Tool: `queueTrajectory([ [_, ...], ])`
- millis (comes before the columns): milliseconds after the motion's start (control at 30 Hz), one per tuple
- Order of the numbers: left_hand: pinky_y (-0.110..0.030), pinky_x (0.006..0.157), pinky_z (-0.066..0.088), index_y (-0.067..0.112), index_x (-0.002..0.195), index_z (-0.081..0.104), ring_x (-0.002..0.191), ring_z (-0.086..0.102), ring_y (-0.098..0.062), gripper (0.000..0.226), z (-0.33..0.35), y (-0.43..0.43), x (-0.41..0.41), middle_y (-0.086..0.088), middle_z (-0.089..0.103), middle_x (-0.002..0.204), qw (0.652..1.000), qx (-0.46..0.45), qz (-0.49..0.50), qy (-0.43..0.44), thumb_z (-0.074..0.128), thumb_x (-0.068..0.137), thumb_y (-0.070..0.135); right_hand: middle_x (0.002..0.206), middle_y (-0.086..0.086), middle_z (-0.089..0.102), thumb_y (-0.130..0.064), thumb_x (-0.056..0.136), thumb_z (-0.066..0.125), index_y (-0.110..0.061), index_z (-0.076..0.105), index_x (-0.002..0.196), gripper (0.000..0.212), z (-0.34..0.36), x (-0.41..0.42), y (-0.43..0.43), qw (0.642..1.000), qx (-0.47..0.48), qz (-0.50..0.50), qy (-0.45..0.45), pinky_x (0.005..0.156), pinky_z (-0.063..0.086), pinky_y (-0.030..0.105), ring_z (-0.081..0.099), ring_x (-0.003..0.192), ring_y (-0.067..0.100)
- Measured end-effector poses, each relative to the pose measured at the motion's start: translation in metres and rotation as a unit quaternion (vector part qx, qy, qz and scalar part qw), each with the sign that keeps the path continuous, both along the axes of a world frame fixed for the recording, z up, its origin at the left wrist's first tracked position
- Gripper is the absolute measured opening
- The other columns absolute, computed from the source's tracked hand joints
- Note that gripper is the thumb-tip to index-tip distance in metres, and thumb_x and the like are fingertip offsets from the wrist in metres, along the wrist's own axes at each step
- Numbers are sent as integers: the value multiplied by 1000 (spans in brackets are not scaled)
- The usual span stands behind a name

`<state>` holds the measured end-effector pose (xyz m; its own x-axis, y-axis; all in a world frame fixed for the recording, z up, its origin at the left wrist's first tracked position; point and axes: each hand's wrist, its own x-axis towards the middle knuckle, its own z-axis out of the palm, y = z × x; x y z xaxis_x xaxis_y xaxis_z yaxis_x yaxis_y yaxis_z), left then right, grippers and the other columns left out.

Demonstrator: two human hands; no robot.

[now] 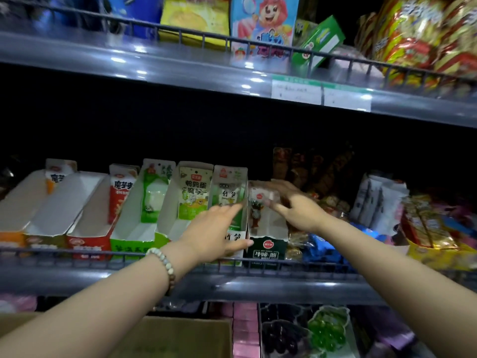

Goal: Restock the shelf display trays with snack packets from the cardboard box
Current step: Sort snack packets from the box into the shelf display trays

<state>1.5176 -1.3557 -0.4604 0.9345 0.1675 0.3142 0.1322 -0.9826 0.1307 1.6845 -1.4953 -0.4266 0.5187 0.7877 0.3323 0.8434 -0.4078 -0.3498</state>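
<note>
Dim shop shelving; middle shelf point(258, 286) observed. Left hand point(219, 231) is laid flat, fingers straight, against the bamboo-shoot tray point(235, 236). Right hand point(294, 206) is blurred at a snack packet point(260, 196) standing in the dark green tray point(267, 250); its grip cannot be told. Packet seating is judged in hand; next, the cardboard box point(175, 337) below must be reached.

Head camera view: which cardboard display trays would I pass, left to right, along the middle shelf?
Orange-fronted cardboard tray, yellow-brown-fronted tray, red-fronted tray, bright green-fronted tray, white-fronted tray under the left hand, dark green-fronted tray.
</note>
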Motion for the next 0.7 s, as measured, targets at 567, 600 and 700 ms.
queueTrajectory([
  [567,-36,116,20,28,148,26,143,22,-18,122,-130,56,-227,4,23,156,987,-51,105,112,-13,52,93,150,-6,30,-36,94,52,-23,46,136,45,-151,-205,0,980,-36,110,160,109,21,16,30,138,8],
  [600,-35,116,20,28,148,26,143,22,-18,122,-141,61,-236,4,23,156,983,-66,115,123,-11,53,94,151,-4,30,-35,94,52,-20,45,137,46,-167,-212,6,979,-64,110,161,107,18,14,30,138,10],
  [700,-34,116,21,30,149,20,143,19,-16,119,-178,73,-256,6,19,157,967,-128,143,165,-5,53,95,153,2,27,-39,94,51,-15,40,140,53,-213,-230,23,962,-135,77,223,110,17,18,29,139,15],
])
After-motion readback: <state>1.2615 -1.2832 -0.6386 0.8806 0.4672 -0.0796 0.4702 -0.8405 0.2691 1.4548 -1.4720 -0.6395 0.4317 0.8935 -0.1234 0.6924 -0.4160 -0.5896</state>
